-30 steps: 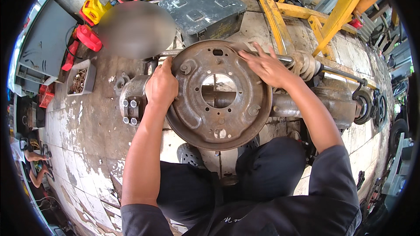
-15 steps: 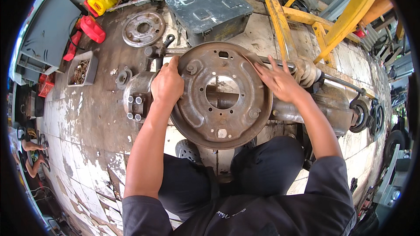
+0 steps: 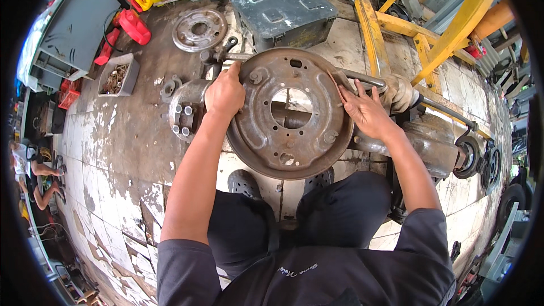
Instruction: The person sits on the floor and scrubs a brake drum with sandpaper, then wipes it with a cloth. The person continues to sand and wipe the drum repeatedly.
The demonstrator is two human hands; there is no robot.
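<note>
A round, rusty brake backing plate point(image 3: 255, 130) with a large centre hole lies tilted across an axle housing point(image 3: 439, 143) in front of me. My left hand point(image 3: 225, 93) is closed around its left rim, thumb along the edge. At the upper right rim my right hand point(image 3: 369, 112) presses a thin brown sheet point(image 3: 339, 79), which looks like sandpaper, against the metal. The fingers of that hand are partly spread, and its palm side is hidden. A bolted hub end point(image 3: 182, 120) shows beyond my left wrist.
Another round plate point(image 3: 199, 29) lies on the floor at the far left, near a dark metal box point(image 3: 283, 8). A grey bin of small hardware point(image 3: 119, 76) stands left. Yellow frame bars point(image 3: 371, 37) rise at the far right. Another person's legs point(image 3: 45, 178) show at the left edge.
My right hand has slid toward me along the right rim with the brown sheet. My left hand keeps its hold on the left rim. The whole view has shifted slightly.
</note>
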